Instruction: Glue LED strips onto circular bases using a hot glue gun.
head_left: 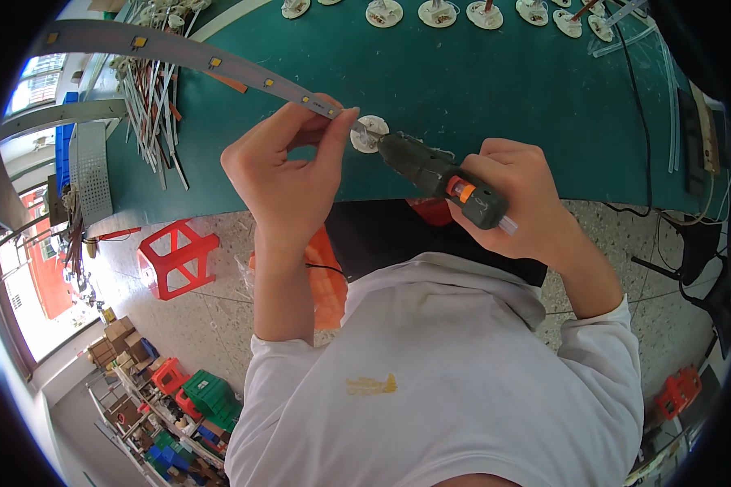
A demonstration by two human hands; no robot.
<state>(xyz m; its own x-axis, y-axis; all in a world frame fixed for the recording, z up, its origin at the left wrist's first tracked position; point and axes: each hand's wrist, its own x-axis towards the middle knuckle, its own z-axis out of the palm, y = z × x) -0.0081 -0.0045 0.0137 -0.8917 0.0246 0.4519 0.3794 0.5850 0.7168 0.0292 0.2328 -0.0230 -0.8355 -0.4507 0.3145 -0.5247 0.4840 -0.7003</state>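
My left hand (pixel 292 162) pinches the end of a long pale LED strip (pixel 244 75) between thumb and fingers. The strip curves away to the upper left, with small yellow LEDs spaced along it. Wrapped round a dark glue gun (pixel 418 165) is my right hand (pixel 516 191). A clear glue stick (pixel 508 225) pokes out of the gun's back end. The gun's nozzle points left at a round white disc (pixel 369 134) lying on the green table, right by my left fingertips. Whether the nozzle or the strip's end touches the disc, I cannot tell.
Several similar white discs (pixel 384 12) with pieces standing on them line the far side of the green table (pixel 495 97). Thin metal strips (pixel 158 114) lie in a pile at the left. A black cable (pixel 638 97) runs down the right. A red stool (pixel 179 258) stands below.
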